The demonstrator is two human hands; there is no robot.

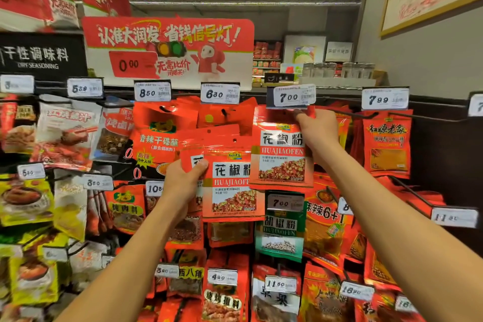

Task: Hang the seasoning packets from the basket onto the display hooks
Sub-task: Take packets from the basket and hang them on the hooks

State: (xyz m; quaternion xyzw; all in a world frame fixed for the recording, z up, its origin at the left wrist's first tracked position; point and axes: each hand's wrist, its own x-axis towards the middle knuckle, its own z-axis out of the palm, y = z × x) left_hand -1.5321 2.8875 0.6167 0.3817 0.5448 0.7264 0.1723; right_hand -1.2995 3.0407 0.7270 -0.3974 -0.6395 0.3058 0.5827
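The right hand is raised to the top of the display rack, pinching the upper edge of a red packet printed HUAJIAOFEN. Its fingers are curled over the packet's top right corner, just under the 7.00 price tag at the front of a hook; the hook itself is hidden behind the tag and the hand, so whether the packet is already threaded on it cannot be told. The packet hangs nearly upright, tilted slightly.

The left hand is lower and to the left, gripping a stack of the same red packets by the left edge, thumb across the front. The front packet faces the camera and its right edge overlaps the lower left corner of the packet in the right hand. Punched holes show along the top of the stack.

Around them the rack is full of hanging seasoning packets in rows, each hook fronted by a white price tag: 8.50 and 6.80 to the left along the top row, 7.99 to the right. A green packet hangs just below the right hand's packet, under a second 7.00 tag. A red sign stands above the top edge of the rack. The basket is out of view.
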